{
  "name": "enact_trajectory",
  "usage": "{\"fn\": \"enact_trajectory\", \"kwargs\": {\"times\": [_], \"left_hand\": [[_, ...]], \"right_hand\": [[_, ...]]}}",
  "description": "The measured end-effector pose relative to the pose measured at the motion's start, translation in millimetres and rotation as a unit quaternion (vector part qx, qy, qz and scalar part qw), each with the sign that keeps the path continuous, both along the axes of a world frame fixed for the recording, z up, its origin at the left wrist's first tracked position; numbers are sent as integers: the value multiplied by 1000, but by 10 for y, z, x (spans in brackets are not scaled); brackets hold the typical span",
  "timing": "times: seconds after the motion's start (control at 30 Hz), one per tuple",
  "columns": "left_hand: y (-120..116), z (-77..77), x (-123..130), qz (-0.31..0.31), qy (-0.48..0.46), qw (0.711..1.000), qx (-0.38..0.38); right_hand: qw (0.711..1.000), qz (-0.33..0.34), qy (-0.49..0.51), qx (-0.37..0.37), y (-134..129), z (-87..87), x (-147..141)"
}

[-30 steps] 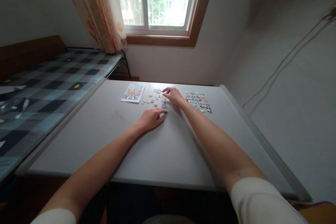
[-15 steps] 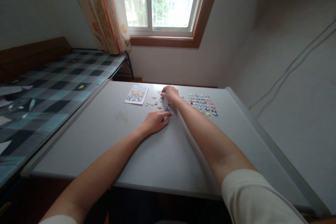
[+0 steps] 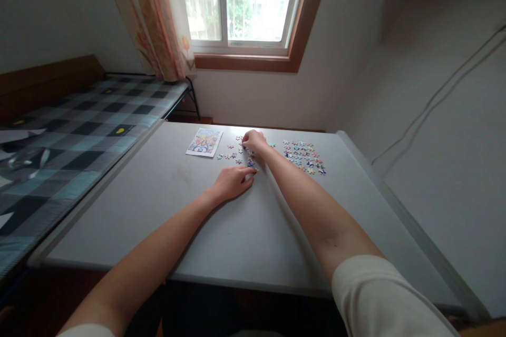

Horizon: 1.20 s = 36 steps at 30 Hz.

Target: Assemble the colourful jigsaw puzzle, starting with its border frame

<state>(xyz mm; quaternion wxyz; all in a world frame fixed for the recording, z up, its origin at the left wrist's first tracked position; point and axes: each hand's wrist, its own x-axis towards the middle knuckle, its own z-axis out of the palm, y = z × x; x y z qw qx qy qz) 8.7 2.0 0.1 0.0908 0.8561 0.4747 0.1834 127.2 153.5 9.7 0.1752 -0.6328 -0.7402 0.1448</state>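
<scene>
Small jigsaw pieces (image 3: 304,156) lie in rows on the right of the white table (image 3: 150,195). A looser group of pieces (image 3: 227,156) is around my hands. My right hand (image 3: 254,140) is closed in a pinch over the far part of this group; what its fingertips hold is too small to make out. Nearer to me, my left hand (image 3: 236,181) rests on the table, its fingertips at a dark blue piece (image 3: 250,164) and a small yellowish one, fingers together. A printed picture sheet (image 3: 204,142) lies left of the pieces.
Along the left runs a bed with a checked cover (image 3: 79,131), with papers and a clear plastic item (image 3: 27,160) on it. A window (image 3: 241,5) and a curtain (image 3: 158,26) are beyond the table. A cable (image 3: 427,110) hangs on the right wall.
The view has shifted slightly. Both hands stay in nearly the same places among the pieces.
</scene>
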Motion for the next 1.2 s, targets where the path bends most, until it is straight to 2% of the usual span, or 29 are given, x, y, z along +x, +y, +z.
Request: {"fn": "enact_trajectory", "kwargs": {"times": [0.13, 0.33, 0.43, 0.53, 0.67, 0.8, 0.9, 1.03, 1.2], "left_hand": [[3, -1, -7, -6, -2, 1000, 2], [3, -5, -8, -5, -4, 1000, 3], [2, -6, -6, -1, -3, 1000, -5], [2, -11, -7, 0, -1, 1000, -9], [1, -9, -8, 0, -1, 1000, -7], [-1, 3, -8, 2, 2, 1000, -9], [1, 6, -10, -1, 0, 1000, -6], [2, 5, -11, -4, 0, 1000, -1], [-1, -2, -9, 6, 3, 1000, -3]], "right_hand": [[1000, -1, -6, 22, 2, -6, 22], [999, -4, -7, -32, -4, 70, 43], [999, 9, 0, -35, -7, 74, 50], [999, 26, 24, -17, -12, 53, 57], [993, 48, 102, 33, -73, 81, 93], [980, 59, 177, 69, -232, 163, 232], [965, 30, 251, 73, -399, 185, 413], [938, 12, 340, 67, -656, 150, 659], [924, -6, 379, 44, -926, 32, 824]]}}
